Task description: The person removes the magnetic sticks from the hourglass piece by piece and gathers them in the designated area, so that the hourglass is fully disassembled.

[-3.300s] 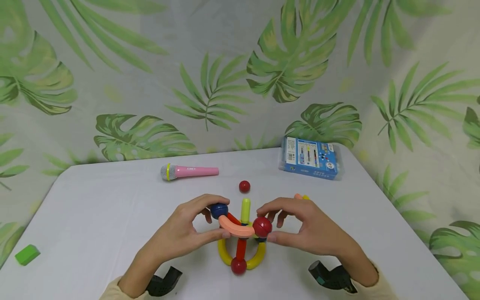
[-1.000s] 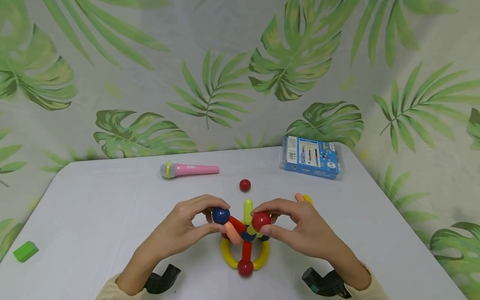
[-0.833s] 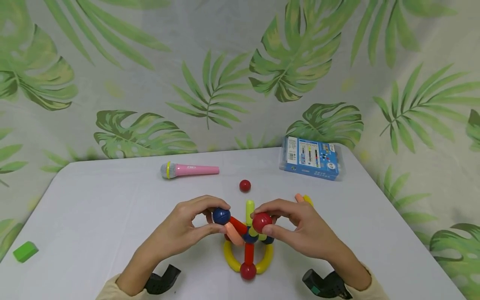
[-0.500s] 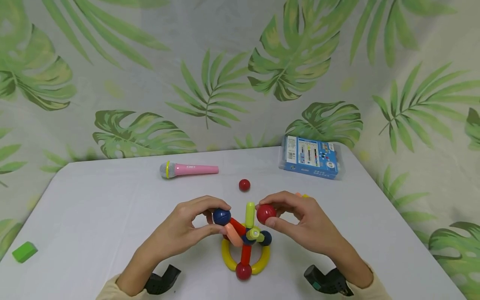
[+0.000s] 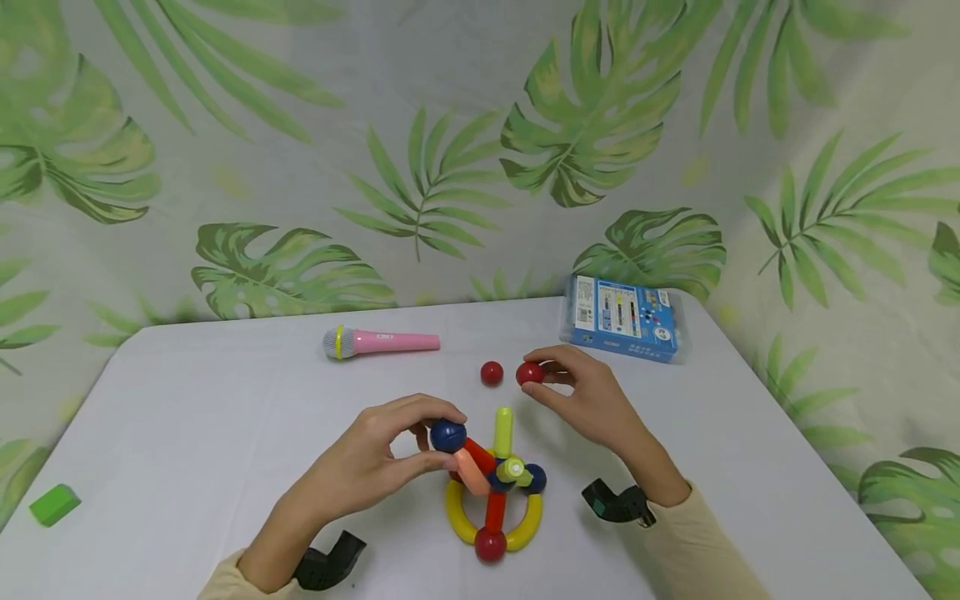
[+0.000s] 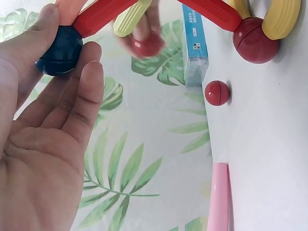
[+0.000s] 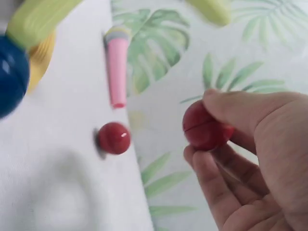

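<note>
My left hand (image 5: pixel 397 442) pinches a dark blue ball (image 5: pixel 447 436) at the upper left of a structure of coloured rods and balls. From that ball run a salmon curved rod (image 5: pixel 472 473) and a red rod (image 5: pixel 480 455). The structure stands on yellow curved rods (image 5: pixel 459 512) with a red ball (image 5: pixel 491 545) in front; a light green rod (image 5: pixel 503 431) rises from it and another (image 5: pixel 512 469) points toward me. Beyond it, my right hand (image 5: pixel 588 398) pinches a red ball (image 7: pixel 207 126) between thumb and fingers, beside a second red ball (image 5: pixel 492 373) on the table.
A pink toy microphone (image 5: pixel 390 342) lies at the back left of the white table (image 5: pixel 225 400). The blue boxed set (image 5: pixel 622 317) is at the back right. Far left sits a green block (image 5: pixel 55 505). A leaf-patterned cloth (image 5: pixel 450 167) hangs behind.
The right hand has drawn the red ball off the light green rod and carried it away toward the back. Earlier the salmon rod's free end was near that ball. The left hand stays on the blue ball.
</note>
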